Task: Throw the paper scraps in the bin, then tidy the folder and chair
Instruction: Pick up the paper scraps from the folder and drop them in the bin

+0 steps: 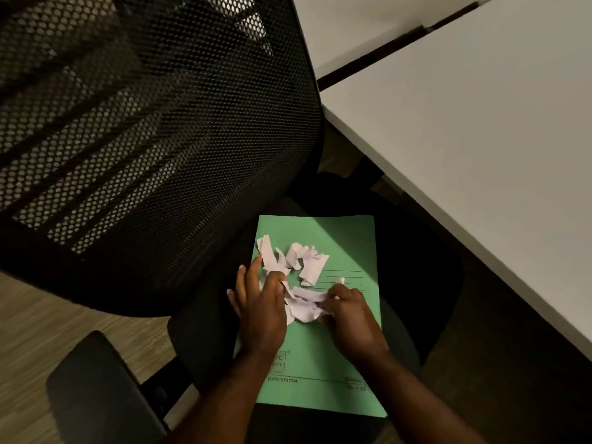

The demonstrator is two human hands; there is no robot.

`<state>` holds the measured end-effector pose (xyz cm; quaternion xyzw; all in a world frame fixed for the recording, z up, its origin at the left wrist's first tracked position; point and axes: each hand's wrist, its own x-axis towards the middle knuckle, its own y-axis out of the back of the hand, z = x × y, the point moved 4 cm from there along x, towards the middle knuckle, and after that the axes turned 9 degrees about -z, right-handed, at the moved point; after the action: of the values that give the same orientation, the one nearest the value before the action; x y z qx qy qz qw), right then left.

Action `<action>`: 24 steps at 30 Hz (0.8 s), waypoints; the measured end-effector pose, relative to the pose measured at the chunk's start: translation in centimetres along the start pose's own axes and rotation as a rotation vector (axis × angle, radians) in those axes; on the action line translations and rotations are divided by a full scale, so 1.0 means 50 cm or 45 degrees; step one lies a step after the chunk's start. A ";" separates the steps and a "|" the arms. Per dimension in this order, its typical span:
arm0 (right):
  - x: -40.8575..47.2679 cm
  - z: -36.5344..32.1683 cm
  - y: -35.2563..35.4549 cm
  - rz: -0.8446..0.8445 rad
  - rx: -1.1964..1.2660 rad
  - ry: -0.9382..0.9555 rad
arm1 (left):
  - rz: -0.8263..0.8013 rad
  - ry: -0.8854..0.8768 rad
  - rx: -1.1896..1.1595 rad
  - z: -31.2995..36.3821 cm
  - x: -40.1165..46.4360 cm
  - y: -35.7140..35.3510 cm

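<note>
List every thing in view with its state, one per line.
Green folder: closed, flat on the chair seat.
Paper scraps: loose, piled on the folder.
Left hand: on the scraps, fingers spread.
Right hand: gathering scraps.
Chair: beside the white desk.

Matt green card folder (pixel 346 347), crumpled paper scraps (pixel 298 261), mesh chair back (pixel 153 123)

Both hands (pixel 261 310) bare; forearms bare, no sleeves, rings or watch visible.
</note>
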<state>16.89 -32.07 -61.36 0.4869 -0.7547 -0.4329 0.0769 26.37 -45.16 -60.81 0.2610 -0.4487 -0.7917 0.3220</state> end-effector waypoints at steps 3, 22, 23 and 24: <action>-0.016 0.011 0.023 0.109 -0.026 0.056 | -0.009 0.065 0.108 0.000 -0.003 -0.026; 0.029 -0.005 -0.002 -0.059 -0.121 0.002 | 0.054 -0.078 0.329 -0.047 0.018 -0.013; 0.022 -0.007 -0.003 -0.018 -0.116 -0.005 | 0.063 -0.070 0.285 -0.048 0.017 -0.004; 0.011 -0.011 -0.003 0.026 -0.101 -0.006 | 0.059 -0.057 0.239 -0.047 0.017 0.005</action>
<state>17.02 -32.88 -61.31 0.4747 -0.7422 -0.4626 0.0989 27.56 -47.16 -61.77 0.2618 -0.5339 -0.7441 0.3044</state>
